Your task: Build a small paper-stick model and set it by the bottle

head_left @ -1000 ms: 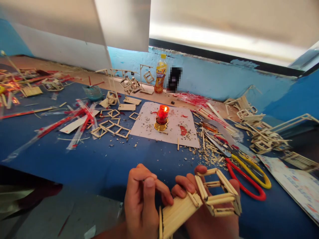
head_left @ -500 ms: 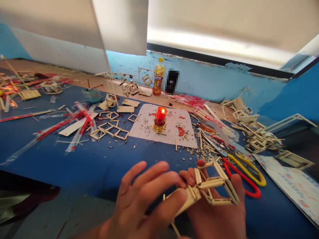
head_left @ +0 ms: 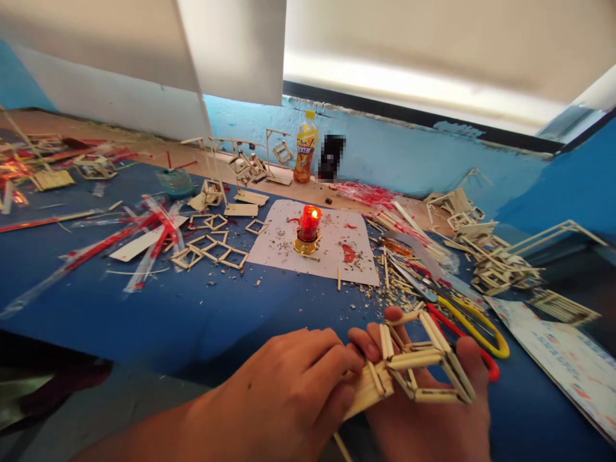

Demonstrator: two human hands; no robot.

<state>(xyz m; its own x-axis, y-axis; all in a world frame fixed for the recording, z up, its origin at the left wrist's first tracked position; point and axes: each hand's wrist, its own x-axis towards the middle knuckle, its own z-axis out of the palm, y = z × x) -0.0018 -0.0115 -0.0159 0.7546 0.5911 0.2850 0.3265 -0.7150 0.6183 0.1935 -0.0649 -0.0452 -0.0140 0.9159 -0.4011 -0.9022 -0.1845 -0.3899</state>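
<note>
Holding a stick model (head_left: 414,359) above the blue table (head_left: 192,321), flat panel (head_left: 371,389) slanting up rightward to an open frame (head_left: 430,358). Gripping the panel's left end in curled fingers of the left hand (head_left: 298,378); cradling the frame, nearer the right hand (head_left: 428,427), between half-spread fingers and thumb.

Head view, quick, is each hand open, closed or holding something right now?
Left hand: closed over the flat stick panel, fingertips partly hidden.
Right hand: holding the stick frame between thumb and fingers.
</note>
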